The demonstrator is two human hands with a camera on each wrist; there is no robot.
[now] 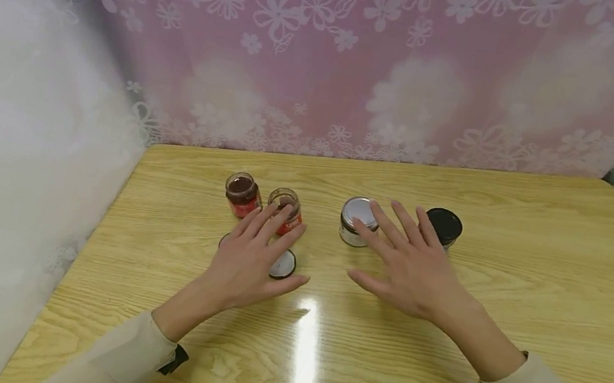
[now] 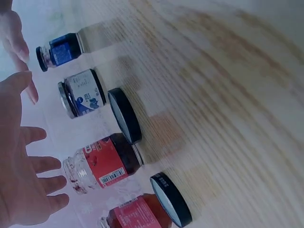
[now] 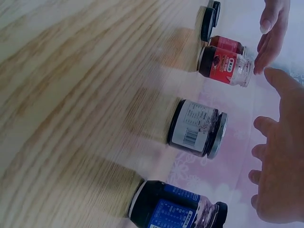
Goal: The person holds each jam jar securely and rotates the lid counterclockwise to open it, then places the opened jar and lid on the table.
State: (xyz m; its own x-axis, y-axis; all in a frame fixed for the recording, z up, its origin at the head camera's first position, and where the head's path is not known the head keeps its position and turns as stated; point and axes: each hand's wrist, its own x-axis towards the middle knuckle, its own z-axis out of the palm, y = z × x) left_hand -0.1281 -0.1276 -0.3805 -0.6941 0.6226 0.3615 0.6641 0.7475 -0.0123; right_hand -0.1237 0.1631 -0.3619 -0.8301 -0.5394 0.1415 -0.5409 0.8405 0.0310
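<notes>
Both hands hover flat over the wooden table [image 1: 514,267], fingers spread wide and holding nothing. The left hand [image 1: 249,263] sits above two loose lids [image 1: 284,263], its fingertips toward the open red-label jars [image 1: 286,207] at twelve o'clock. The right hand [image 1: 407,262] reaches toward the silver-lidded jar [image 1: 356,220] at eleven o'clock, the black-lidded jar [image 1: 443,226] at one o'clock.

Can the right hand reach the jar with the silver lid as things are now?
Probably yes. The right hand is open, its fingertips already at the silver-lidded jar. Nothing lies between them; the black-lidded jar stands apart on the other side.
</notes>
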